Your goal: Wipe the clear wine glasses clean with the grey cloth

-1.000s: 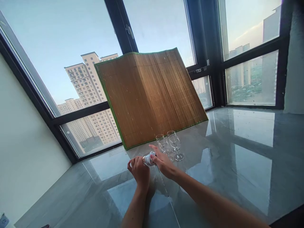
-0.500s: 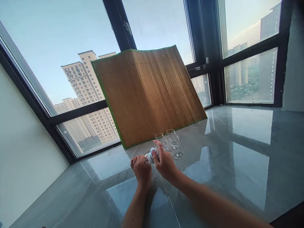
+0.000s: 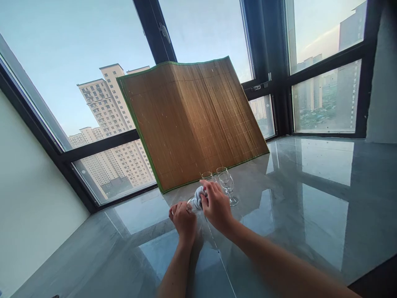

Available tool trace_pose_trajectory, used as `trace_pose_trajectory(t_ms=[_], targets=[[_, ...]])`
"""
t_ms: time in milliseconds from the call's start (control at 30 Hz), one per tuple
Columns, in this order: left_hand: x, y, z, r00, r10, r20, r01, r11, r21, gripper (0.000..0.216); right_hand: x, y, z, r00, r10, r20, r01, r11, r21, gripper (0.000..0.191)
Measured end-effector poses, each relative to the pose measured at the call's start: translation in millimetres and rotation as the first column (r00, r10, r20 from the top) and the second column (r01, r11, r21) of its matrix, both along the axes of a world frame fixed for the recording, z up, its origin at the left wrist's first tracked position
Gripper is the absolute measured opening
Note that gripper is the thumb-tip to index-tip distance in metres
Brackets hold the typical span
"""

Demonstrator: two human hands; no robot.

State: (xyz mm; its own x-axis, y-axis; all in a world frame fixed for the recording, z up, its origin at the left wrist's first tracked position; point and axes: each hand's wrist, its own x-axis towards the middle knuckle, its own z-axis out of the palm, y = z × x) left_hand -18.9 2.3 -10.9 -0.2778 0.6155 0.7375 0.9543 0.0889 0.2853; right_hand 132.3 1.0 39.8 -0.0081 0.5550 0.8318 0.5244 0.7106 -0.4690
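My left hand (image 3: 182, 219) is closed around a small stemmed glass (image 3: 191, 204) held on its side above the glossy grey surface (image 3: 310, 207). My right hand (image 3: 216, 205) pinches a light cloth (image 3: 199, 194) that is pushed against the glass's mouth. Just behind the hands stand several more clear stemmed glasses (image 3: 227, 185), upright and close together.
A brown bamboo mat with green edging (image 3: 192, 120) leans against the dark-framed window (image 3: 155, 29) behind the glasses. A white wall (image 3: 27, 215) runs along the left. Tower blocks show outside the window.
My right hand has lifted and turned with the cloth over the glass's mouth. The left hand has kept its grip. The view has shifted slightly.
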Motion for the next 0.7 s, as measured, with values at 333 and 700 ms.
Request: trace_pose_trajectory(t_ms=[333,700], targets=[[-1.5,0.9,-2.2,1.0,0.025,0.014,-0.025,1.0,-0.007,0.028,-2.2,-4.7,-0.1,0.992,0.123,0.03,-0.119,0.987,-0.108,0.034],[-1.0,-1.7,0.3,0.992,0.107,0.06,-0.105,0.994,-0.028,0.021,0.7,0.8,-1.3,0.936,0.31,0.168,-0.265,0.932,-0.246,0.074]])
